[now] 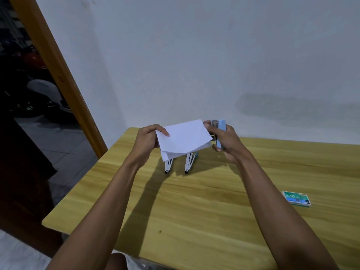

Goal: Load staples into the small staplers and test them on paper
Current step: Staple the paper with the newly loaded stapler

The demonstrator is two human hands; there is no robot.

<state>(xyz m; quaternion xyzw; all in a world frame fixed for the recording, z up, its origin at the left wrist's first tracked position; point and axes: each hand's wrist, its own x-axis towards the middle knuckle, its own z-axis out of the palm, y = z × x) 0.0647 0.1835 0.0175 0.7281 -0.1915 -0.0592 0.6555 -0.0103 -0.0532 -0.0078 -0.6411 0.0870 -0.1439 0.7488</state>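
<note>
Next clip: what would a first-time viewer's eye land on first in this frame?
Centre frame, the two hands meet above the wooden table: the left hand pinches a folded stack of white paper, while the right hand has a light blue stapler at the stack's right edge. Below the paper, two white staplers stand on the table, and a green staple box lies far right.

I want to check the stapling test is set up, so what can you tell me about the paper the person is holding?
The paper is a small white stack of sheets, plain as far as shows, held above the wooden table and sagging a little along its lower edge. The left hand pinches its left side, thumb on top. At its right edge sits the light blue stapler held in the right hand; whether a staple is in cannot be seen.
</note>
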